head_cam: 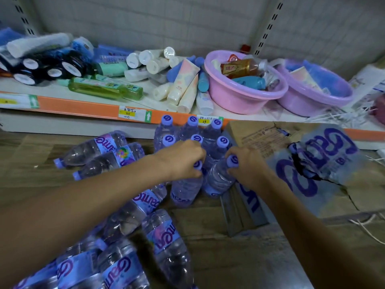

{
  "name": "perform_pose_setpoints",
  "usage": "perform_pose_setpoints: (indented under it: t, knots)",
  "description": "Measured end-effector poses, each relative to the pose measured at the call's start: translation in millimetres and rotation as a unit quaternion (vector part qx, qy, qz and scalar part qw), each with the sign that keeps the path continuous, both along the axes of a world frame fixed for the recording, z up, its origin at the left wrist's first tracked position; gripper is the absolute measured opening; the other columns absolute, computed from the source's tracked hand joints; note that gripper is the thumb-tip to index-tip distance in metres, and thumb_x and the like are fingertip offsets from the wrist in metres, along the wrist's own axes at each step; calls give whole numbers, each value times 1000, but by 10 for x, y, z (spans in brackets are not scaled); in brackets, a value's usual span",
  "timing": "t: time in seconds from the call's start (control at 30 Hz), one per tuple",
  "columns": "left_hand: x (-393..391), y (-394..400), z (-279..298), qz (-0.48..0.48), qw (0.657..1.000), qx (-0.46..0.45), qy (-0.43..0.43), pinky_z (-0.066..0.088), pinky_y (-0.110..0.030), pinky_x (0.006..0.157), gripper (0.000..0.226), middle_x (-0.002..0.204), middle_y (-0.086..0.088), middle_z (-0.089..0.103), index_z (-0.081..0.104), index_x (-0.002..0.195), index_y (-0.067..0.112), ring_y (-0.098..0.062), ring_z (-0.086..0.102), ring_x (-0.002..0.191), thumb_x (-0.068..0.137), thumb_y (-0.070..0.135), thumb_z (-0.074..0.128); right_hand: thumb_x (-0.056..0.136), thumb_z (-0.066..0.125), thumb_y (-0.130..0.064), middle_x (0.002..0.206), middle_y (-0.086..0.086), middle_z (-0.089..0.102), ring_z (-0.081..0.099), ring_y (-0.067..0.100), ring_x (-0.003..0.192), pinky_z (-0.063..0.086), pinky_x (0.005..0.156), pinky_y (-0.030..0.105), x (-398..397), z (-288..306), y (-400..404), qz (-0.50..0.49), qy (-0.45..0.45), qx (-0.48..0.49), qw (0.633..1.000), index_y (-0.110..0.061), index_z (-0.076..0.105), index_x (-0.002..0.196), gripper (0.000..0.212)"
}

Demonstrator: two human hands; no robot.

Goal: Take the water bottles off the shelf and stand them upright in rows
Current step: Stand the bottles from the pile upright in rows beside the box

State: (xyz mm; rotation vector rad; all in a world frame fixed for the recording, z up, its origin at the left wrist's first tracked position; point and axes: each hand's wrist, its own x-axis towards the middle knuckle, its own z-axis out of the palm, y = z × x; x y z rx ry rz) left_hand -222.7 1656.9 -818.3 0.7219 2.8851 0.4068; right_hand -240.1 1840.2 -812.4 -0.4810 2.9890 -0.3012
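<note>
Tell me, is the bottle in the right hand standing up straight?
Not quite. The water bottle gripped by the right hand tilts, its purple cap leaning right while its base sits further left.

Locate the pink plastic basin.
Head view, upper right of centre: the pink plastic basin sits on the white shelf, between scattered cream tubes and a purple basin.

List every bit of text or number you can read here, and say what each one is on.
"13": handwritten on the yellow price tag on the shelf edge.
"25": yellow price tag further left; its other lines are too blurred.
"Gante", partly legible: lying bottle labels and the torn plastic wrap.
Cardboard box print, tubes, basin items: unreadable.
</note>
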Motion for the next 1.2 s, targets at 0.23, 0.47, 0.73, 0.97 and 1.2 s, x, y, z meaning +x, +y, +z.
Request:
perform_pose_setpoints:
  t: [0.23, 0.47, 0.73, 0.97, 1.2]
  knots:
    - [-135, 5, -185, 85, 996, 6, 5, 44, -38, 79, 28, 108, -16, 59, 58, 99, 1, -33, 57, 100, 83, 25, 62, 88, 54, -18, 121, 11, 51, 53, 25, 105, 40, 80, 27, -6, -186, -65, 16, -24, 111, 993, -16, 51, 120, 33]
    - [-49, 190, -283, 78, 997, -4, 19, 33, -34, 69, 34, 116, -17, 53, 50, 104, 3, -38, 55, 102, 84, 28, 62, 87, 55, -10, 135, 18, 38, 43, 34, 120, 40, 97, 40, 168, -371, -24, -28, -10, 9, 1000, -12, 35, 139, 56]
    - [584, -121, -218, -33, 982, 30, 182, 35, -26, 47, 44, 103, -18, 51, 50, 102, 6, -31, 56, 62, 79, 43, 54, 76, 63, -29, 108, 13, 51, 49, 35, 102, 39, 85, 43, 1159, -829, -229, 36, -2, -17, 999, -14, 52, 106, 35]
    - [1967, -114, -1346, -338, 933, -126, -19, 47, -25, 63, 30, 83, 1, 66, 63, 77, 19, -14, 58, 80, 69, 46, 53, 65, 61, -51, 113, 12, 58, 61, 32, 103, 48, 83, 37, 1870, -1443, -232, -51, -314, -110, 941, -13, 36, 124, 74]
    - [2311, -66, -1616, -353, 901, -251, -23, 49, -18, 65, 12, 49, 5, 64, 62, 45, 20, -13, 65, 56, 49, 28, 69, 81, 65, -12, 106, 20, 66, 66, 37, 95, 47, 72, 32, 1955, -1593, -138, -69, -318, -198, 925, -18, 22, 136, 70]
